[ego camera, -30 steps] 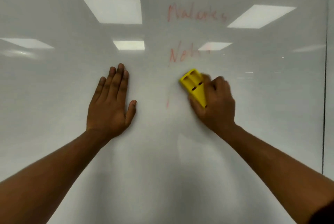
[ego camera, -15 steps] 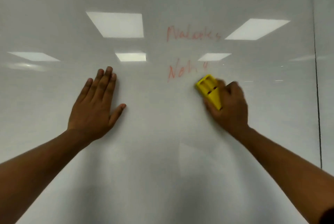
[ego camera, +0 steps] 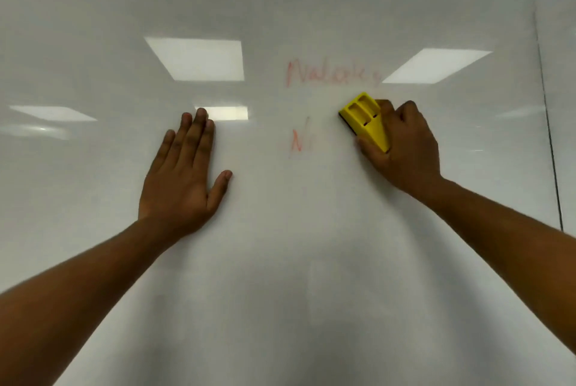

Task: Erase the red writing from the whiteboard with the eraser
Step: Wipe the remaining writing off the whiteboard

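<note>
Whiteboard (ego camera: 296,261) fills the view, glossy, ceiling lights reflected across its upper part. Left hand (ego camera: 182,179) lies flat on the board at left, fingers straight and together, thumb out, holding nothing; it looks like a brace. Moving right: remnant of a lower red line (ego camera: 297,139), a faint "N"-like stroke with pale smearing beside it, the rest of that line apparently wiped. Above it, upper red word (ego camera: 333,73) is whole though faint, its right end touching a reflected light panel. Further right, yellow eraser (ego camera: 365,120) presses on the board, between the two lines in height and to the right of the remnant. Right hand (ego camera: 403,148) grips the eraser, fingers curled over its back, thumb beneath. A dark vertical seam (ego camera: 548,123) runs near the right edge. Judgement: partway done. Left to do: the lower remnant plus smear, then the entire upper word.
</note>
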